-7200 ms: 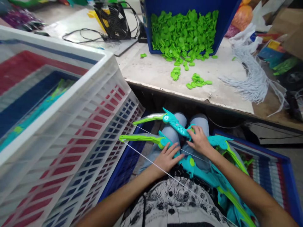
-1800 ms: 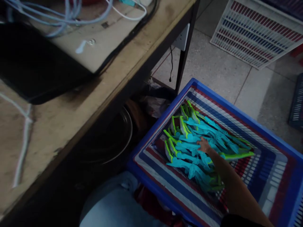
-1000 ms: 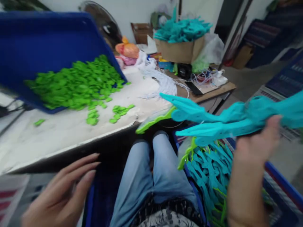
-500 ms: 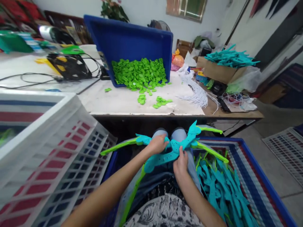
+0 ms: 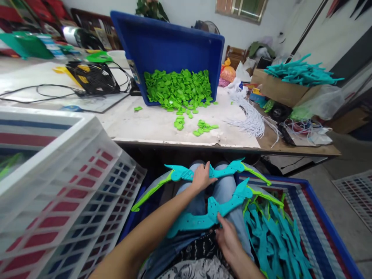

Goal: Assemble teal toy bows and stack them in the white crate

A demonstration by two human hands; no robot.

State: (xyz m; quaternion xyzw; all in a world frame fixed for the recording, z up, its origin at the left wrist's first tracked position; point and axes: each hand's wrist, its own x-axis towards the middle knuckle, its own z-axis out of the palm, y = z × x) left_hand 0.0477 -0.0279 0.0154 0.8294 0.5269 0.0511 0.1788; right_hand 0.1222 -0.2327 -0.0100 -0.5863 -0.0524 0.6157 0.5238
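Over the lap, my left hand (image 5: 202, 177) is closed around the middle of a turquoise toy bow (image 5: 225, 171) with bright green limbs. A second toy bow (image 5: 199, 223) of the same kind lies closer to my body across the thighs. My right hand (image 5: 228, 236) grips its middle from the near side, thumb on top. The two bows are apart, roughly parallel, with the nearer one tilted up to the right. My left forearm hides the left end of the nearer bow.
More toy bows (image 5: 276, 236) fill a striped-lined blue crate (image 5: 328, 221) at my right. A white basket (image 5: 95, 135) stands at left. On the table (image 5: 122, 124) are a tipped blue bin (image 5: 174, 44) of green pieces (image 5: 180, 89), white cords (image 5: 252, 120) and a box (image 5: 281, 89) of turquoise parts.
The two bows, overlapping before, are now separated. My left hand's bow sits farther from my body, and my right hand's bow has come down and nearer. The view has shifted slightly.
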